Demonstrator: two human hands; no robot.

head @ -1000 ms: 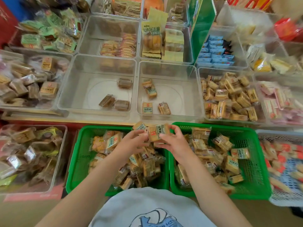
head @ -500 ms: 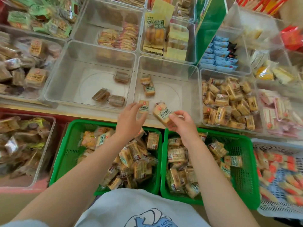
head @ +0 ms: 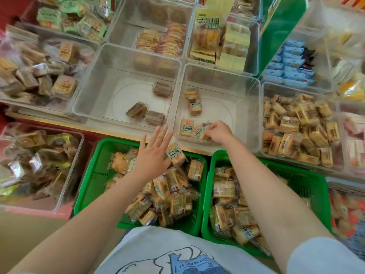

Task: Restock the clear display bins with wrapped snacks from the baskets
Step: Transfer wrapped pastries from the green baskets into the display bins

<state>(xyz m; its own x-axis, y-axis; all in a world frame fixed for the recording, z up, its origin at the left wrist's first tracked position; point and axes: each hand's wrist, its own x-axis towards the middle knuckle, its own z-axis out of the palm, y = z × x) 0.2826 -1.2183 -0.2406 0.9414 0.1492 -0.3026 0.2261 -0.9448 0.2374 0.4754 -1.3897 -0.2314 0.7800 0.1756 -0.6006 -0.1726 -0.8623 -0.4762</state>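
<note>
Right hand (head: 218,132) has carried its yellow plastic-wrapped snack (head: 201,132) into the clear plastic display bin (head: 246,115) and pinches it there; left hand (head: 153,155), fingers spread and empty, has dropped back over the green plastic basket (head: 92,175).

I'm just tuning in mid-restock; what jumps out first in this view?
The right hand is setting a wrapped snack down at the front of a nearly bare clear bin. The left hand, fingers spread, hovers over the left green basket, heaped with snacks.
</note>
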